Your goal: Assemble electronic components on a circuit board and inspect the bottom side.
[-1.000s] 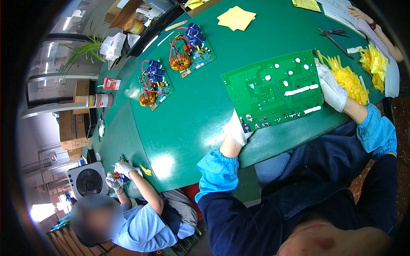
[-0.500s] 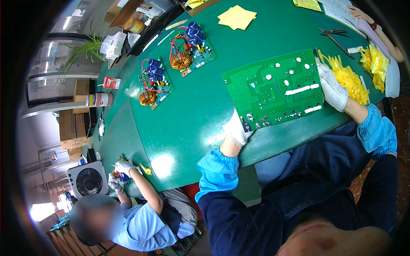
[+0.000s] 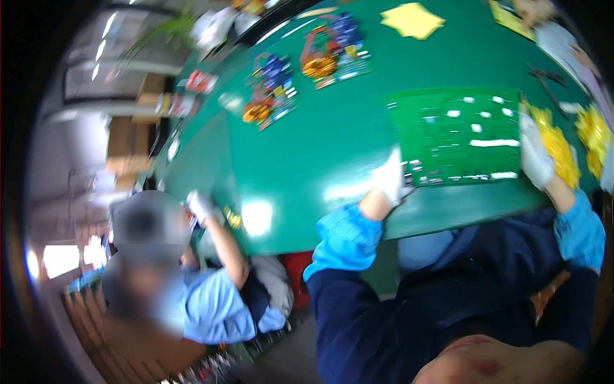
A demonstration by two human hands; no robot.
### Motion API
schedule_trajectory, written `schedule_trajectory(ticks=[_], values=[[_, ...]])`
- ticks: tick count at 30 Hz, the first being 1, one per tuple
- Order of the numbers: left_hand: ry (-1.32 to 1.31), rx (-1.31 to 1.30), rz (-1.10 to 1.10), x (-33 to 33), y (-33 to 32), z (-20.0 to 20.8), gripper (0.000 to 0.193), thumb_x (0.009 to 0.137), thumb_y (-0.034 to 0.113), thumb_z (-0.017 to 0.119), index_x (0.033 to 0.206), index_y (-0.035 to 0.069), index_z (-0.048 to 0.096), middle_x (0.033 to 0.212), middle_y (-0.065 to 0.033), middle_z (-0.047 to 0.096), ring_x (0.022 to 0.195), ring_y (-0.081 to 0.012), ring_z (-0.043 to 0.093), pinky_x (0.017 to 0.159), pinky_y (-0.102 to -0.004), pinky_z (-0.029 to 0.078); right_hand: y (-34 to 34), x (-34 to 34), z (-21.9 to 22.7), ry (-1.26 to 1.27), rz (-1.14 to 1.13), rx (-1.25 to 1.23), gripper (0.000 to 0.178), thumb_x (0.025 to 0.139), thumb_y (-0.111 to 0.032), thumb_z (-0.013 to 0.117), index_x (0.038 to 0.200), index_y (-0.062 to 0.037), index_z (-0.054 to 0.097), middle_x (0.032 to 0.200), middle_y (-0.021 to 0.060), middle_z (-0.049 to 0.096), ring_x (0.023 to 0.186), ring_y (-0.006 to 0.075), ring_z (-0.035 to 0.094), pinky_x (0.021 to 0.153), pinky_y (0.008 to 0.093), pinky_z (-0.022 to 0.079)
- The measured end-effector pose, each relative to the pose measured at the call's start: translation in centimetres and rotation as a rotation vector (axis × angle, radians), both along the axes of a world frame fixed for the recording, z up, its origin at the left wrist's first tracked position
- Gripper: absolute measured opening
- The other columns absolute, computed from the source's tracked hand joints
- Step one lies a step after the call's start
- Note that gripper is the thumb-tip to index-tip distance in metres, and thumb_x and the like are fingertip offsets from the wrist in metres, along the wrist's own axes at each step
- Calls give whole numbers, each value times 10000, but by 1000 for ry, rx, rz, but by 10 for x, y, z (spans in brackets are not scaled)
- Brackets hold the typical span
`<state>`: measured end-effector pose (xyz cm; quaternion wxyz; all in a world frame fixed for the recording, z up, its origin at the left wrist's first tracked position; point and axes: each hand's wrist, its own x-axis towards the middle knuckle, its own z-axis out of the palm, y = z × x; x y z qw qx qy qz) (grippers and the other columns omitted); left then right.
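A large green circuit board (image 3: pixel 441 137) is held up over the near part of the table, its flat side with white solder-like patches facing me. My left hand (image 3: pixel 391 178), in a white glove, is closed on its lower left corner. At the right edge my right hand (image 3: pixel 536 150), gloved too, grips the board; the fingers behind it are hidden. Beside my right hand lies a bundle of yellow strips (image 3: pixel 561 146). Motion blurs the picture.
Two boards with coils, one nearer (image 3: pixel 272 89) and one farther (image 3: pixel 336 52), stand at the far left. Yellow sheets (image 3: pixel 412 20) lie at the back. Pliers (image 3: pixel 550 77) and more yellow strips (image 3: pixel 595 137) are at the right. A co-worker's gloved hand (image 3: pixel 201 206) is at the left.
My view has swung, so the table and its things sit farther right in the picture. The board, still in both hands, has turned from tilted to nearly level.
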<state>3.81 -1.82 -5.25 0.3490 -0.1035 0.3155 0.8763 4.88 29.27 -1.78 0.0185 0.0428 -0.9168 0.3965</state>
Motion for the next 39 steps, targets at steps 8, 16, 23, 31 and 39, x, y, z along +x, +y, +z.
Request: schedule_trajectory(ticks=[8,16,23,31,39], values=[[-118,-267,96,-9,4,23,312,897,417,432,967,136,550,793,-42,583,667,-161,577,550,-318,502,-37,-21,-22,-96,85,-227,412,940,-192,247,1275,11,376,1289,175,395,1214,286,341,1042,326,227],[-145,-406,101,-4,19,39,408,884,423,462,1094,74,478,972,-87,572,796,-202,580,672,-351,499,9,8,9,-133,-84,-78,434,952,-260,228,1249,-2,412,1232,175,447,1152,256,391,1004,347,284],[-44,-320,108,2,7,24,452,928,314,268,1285,53,363,1269,-158,440,1092,-356,474,923,-513,385,-32,-5,63,-653,-333,-500,503,944,-418,186,1077,-17,461,903,147,569,857,246,563,782,364,453],[641,-475,-226,1,2,14,381,932,274,329,1222,46,423,1184,-142,502,1050,-295,508,886,-457,436,-13,-1,15,-35,29,-41,497,939,-366,179,1219,3,358,1146,217,438,1040,352,431,937,364,343],[317,-170,-161,-8,-2,11,373,935,263,316,1222,55,433,1189,-134,506,1048,-295,515,891,-447,438,-17,-5,-2,154,2,-51,538,928,-444,202,1152,7,389,1076,217,461,991,348,447,906,365,361]])
